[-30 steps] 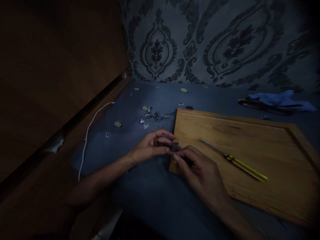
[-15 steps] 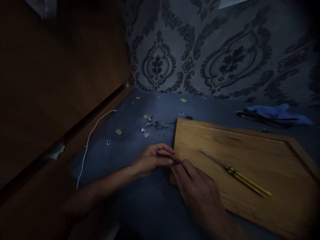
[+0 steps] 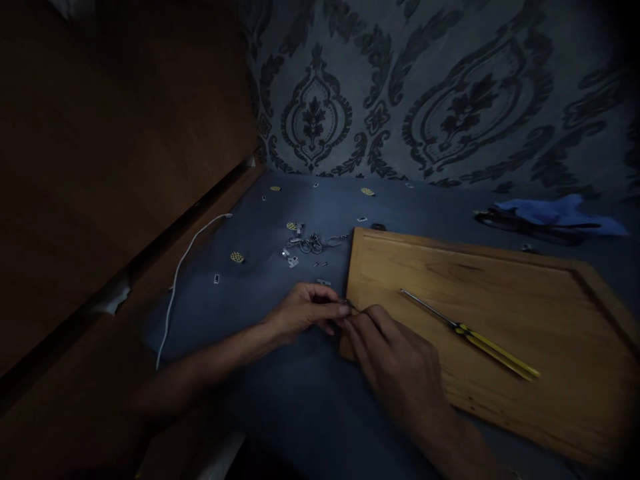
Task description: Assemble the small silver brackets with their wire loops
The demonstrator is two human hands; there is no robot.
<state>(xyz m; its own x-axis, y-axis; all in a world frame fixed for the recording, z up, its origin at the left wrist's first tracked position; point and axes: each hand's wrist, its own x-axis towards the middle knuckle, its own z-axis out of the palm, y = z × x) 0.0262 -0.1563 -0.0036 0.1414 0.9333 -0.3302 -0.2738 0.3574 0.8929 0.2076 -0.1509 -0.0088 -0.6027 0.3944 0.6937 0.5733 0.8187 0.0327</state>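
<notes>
Pinched shut between thumb and fingertips, the grip of the left hand [image 3: 305,312] is clamped on a small dark metal piece [image 3: 345,306]. The right hand [image 3: 395,357] meets it from the near right, its fingertips drawn together on the same piece. The light is too dim to make out the piece's shape. The piece sits just above the near left corner of a rectangular pale wooden cutting board [image 3: 500,280], which lies on a table covered in dark blue [image 3: 280,373]. Both forearms reach in from the near edge, the left one low across the table, the right one over the board's near left edge.

On the board, to the right of the hands and apart from them, lies a thin screwdriver with a metal shaft and a yellow handle [image 3: 470,332], its tip pointing far left. Just beyond the left hand, a loose cluster of small silvery metal parts [image 3: 306,245] rests on the table beside the board's far left corner. Small yellow perforated discs [image 3: 237,257] are scattered around it. A white cable [image 3: 183,270] runs along the table's left side, next to a brown wooden panel [image 3: 100,147]. At the far right a crumpled blue cloth [image 3: 560,210] lies beside a dark tool [image 3: 520,222]. A wall with grey damask wallpaper [image 3: 400,100] rises behind the table.
</notes>
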